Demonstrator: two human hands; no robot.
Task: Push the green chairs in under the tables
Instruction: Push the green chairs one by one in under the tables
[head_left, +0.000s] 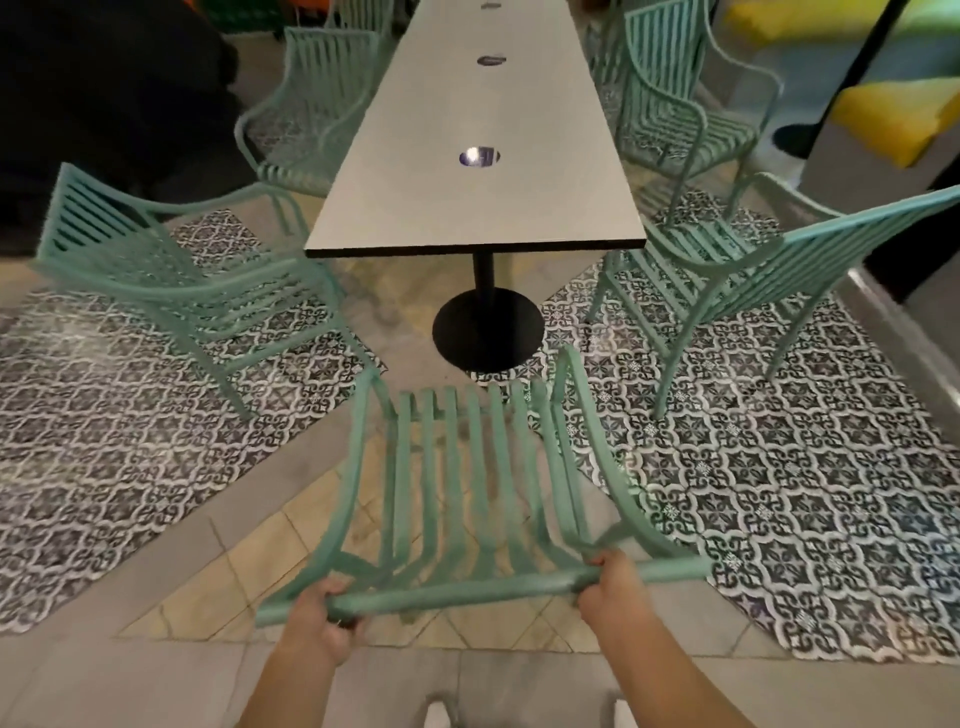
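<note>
Left hand (324, 618) and right hand (613, 582) both grasp the top rail of the nearest green chair (467, 467), facing the table (475, 208) end.

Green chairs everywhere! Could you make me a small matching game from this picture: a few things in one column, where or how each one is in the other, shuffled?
Things:
1. held chair
2. table base
3. left hand
4. yellow cushion

Places or states:
A. far right, beyond the chairs
B. grips the backrest's top rail
C. at the table's near end, not yet pushed under
D. black, round, on the floor

Pairs: 1-C, 2-D, 3-B, 4-A
</note>
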